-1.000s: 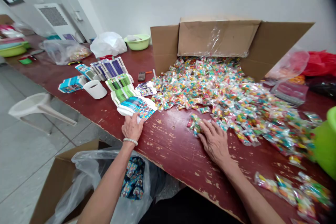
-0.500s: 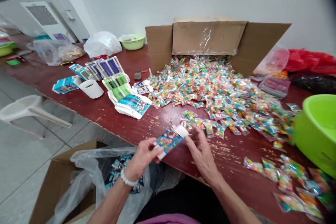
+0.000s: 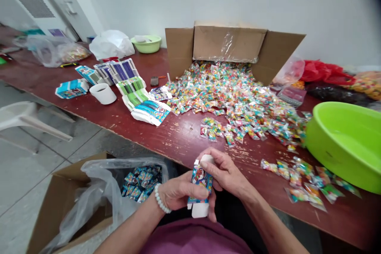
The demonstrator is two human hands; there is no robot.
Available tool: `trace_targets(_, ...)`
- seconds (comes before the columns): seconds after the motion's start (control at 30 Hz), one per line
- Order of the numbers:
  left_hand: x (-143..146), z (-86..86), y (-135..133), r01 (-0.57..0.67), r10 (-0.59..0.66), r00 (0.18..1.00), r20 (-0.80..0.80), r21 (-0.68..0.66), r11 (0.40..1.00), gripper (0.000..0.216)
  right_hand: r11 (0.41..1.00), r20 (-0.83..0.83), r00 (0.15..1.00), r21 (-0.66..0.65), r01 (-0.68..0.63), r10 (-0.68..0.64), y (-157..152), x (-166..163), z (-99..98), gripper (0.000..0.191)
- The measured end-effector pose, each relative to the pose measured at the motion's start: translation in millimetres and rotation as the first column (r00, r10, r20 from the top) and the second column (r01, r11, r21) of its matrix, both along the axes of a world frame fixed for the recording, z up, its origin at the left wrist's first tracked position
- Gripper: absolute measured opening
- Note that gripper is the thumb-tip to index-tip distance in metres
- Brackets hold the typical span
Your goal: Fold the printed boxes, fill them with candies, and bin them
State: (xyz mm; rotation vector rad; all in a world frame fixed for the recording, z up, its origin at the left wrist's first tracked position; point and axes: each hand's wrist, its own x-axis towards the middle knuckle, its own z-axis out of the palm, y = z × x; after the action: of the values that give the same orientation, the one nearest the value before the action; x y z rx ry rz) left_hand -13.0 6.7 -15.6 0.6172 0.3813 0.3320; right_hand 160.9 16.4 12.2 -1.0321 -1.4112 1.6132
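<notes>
A small blue printed candy box (image 3: 200, 177) is held between both hands close to my body, with white flaps standing out at its top and bottom ends. My left hand (image 3: 186, 191), with a pale bead bracelet at the wrist, wraps round its lower half, thumb across the front. My right hand (image 3: 224, 170) grips the upper end, its thumb against the white top flap. Beyond the hands, small clear packets of coloured candy (image 3: 220, 91) spill in a heap from a cardboard carton (image 3: 229, 43) lying on its side.
Flat box blanks (image 3: 135, 93) and a white cup (image 3: 103, 93) lie on the red table (image 3: 175, 143) at left. A green basin (image 3: 333, 143) stands right, near loose candy packets (image 3: 297, 178). Below the edge, a plastic-lined carton (image 3: 53, 202) holds blue packets (image 3: 142, 182).
The box has come toward my body and turned more upright. My right hand, earlier beside its end, now grips it. The view has shifted right.
</notes>
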Motion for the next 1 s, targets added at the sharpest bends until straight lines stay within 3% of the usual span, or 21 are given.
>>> trace_targets(0.13,6.1,4.4,-16.8,-0.048,0.056,0.996,-0.064,0.121,0.991,0.042,0.999,-0.016,0.999,0.02,-0.038,0.038,-16.5,-4.1,10.7,0.03)
trace_targets(0.3,5.5,18.1,-35.0,-0.136,0.152,0.988,-0.042,0.256,0.957,0.043,0.993,-0.117,0.992,0.096,0.067,-0.056,-43.1,-8.3,22.3,0.073)
trace_targets(0.5,9.3,41.7,-57.3,-0.319,0.354,0.932,-0.085,0.277,0.906,0.037,0.988,-0.174,0.975,0.035,0.149,-0.141,-75.0,-15.4,31.7,0.038)
trace_targets(0.63,15.3,48.5,-58.3,-0.375,0.433,0.894,-0.116,0.333,0.865,0.039,0.986,-0.154,0.974,-0.041,0.16,-0.165,-80.4,-18.1,29.0,0.037)
trace_targets(0.77,17.5,43.7,-43.1,-0.387,0.548,0.82,-0.168,0.542,0.746,0.031,0.918,-0.01,0.929,0.148,0.367,-0.369,-65.9,-10.4,20.3,0.038)
trace_targets(0.83,17.7,39.2,-34.5,-0.412,0.62,0.768,-0.16,0.617,0.67,0.03,0.895,0.055,0.91,0.214,0.392,-0.411,-56.3,-3.9,15.3,0.038)
trace_targets(0.93,21.3,33.7,-28.4,-0.498,0.722,0.676,-0.148,0.63,0.596,0.045,0.907,0.051,0.917,0.183,0.38,-0.394,-47.4,1.4,6.9,0.036)
trace_targets(1.0,25.9,31.7,-29.0,-0.539,0.781,0.608,-0.143,0.648,0.538,0.053,0.893,-0.026,0.904,0.145,0.425,-0.426,-46.1,0.2,1.4,0.044)
